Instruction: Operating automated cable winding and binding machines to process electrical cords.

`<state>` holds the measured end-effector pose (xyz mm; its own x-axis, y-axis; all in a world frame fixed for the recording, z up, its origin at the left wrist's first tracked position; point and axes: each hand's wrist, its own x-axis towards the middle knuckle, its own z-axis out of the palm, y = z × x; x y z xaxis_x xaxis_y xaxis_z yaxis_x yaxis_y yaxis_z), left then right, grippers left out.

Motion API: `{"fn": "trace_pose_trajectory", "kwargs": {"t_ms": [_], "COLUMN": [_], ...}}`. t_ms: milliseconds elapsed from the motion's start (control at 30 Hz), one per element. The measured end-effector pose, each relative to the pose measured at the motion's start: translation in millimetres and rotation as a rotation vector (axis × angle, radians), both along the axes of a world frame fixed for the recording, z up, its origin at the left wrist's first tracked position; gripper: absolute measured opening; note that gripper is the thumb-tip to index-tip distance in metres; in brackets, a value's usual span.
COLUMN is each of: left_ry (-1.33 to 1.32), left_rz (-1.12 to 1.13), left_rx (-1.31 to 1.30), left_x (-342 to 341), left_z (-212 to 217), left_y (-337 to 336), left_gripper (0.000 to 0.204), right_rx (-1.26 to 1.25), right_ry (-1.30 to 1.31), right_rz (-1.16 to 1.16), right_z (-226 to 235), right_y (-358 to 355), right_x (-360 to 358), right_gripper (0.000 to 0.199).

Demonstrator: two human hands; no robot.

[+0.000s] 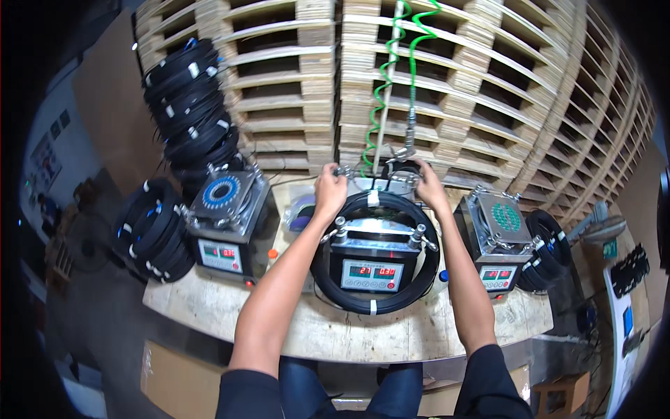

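In the middle of the wooden table stands a metal box device (377,241) with a red digital display. A black ring-shaped coil (373,307) with white tape tags lies around it. Both my arms reach over the coil to the far side of the device. My left hand (331,190) is closed, its fingertips pinching a small metal latch (342,172) at the back left. My right hand (431,188) is curled at the back right, with its fingertips beside metal fittings. Its own grip is partly hidden. A metal air nozzle (409,136) hangs just beyond on a green spiral hose (416,52).
Similar display devices stand left (223,223) and right (495,237). Black coils pile up at far left (188,105), nearer left (150,230) and right (548,244). Stacked wooden pallets (283,66) wall off the back. The table's front edge (349,353) curves before my legs.
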<state>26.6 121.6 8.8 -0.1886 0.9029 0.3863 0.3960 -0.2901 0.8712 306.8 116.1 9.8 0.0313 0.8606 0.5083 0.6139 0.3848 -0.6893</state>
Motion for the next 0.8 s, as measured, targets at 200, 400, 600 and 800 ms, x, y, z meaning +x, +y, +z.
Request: {"fn": "trace_pose_trajectory", "kwargs": {"t_ms": [200, 400, 600, 800], "left_ry": [-0.478, -0.690, -0.945, -1.008], "left_rz": [-0.132, -0.209, -0.060, -0.333], "left_rx": [-0.413, -0.621, -0.458, -0.520], "left_x": [3, -7, 38, 35], "left_z": [7, -48, -47, -34], "left_y": [20, 104, 109, 92], "left_gripper": [0.032, 0.021, 0.019, 0.024], "right_rx": [-0.002, -0.074, -0.045, -0.099], "right_ry": [-0.006, 0.126, 0.078, 0.073], "right_rz": [-0.124, -0.193, -0.233, -0.278], "right_z": [-18, -14, -6, 2], "right_y": [-57, -68, -75, -79], "right_x": [3, -24, -11, -9], "right_gripper": [0.041, 0.039, 0.031, 0.032]}}
